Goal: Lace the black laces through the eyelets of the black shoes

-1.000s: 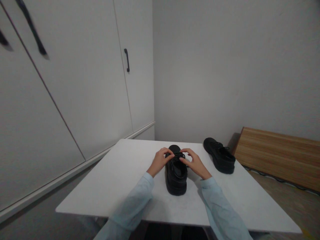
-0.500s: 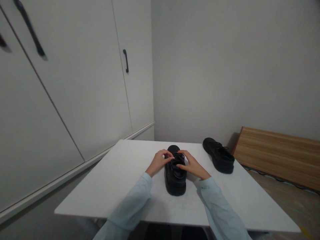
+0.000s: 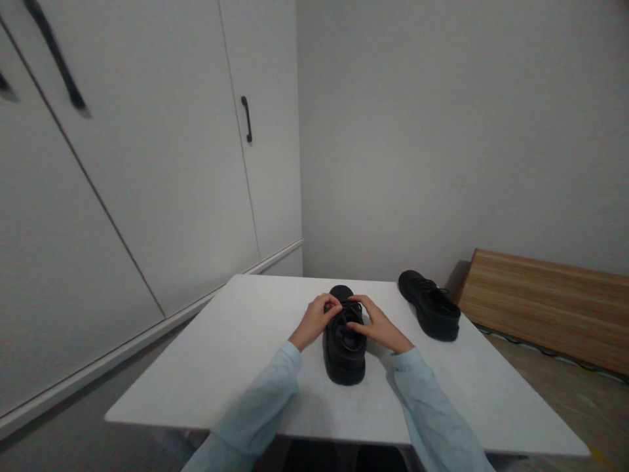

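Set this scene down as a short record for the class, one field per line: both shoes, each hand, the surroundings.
Near shoe: black lace-up, upright on the white table, toe pointing away
Left hand: thumb and forefinger close together at the laces; grip unclear
Right hand: thumb and forefinger apart, at the same shoe
Far shoe: black lace-up, upright, by the table's right edge
Surroundings: white cabinet left, wood-grain panel right

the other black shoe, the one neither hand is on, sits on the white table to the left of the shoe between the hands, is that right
Not quite: the side is wrong. The head view shows the other black shoe on the white table to the right of the handled shoe, which is between the left hand and right hand.
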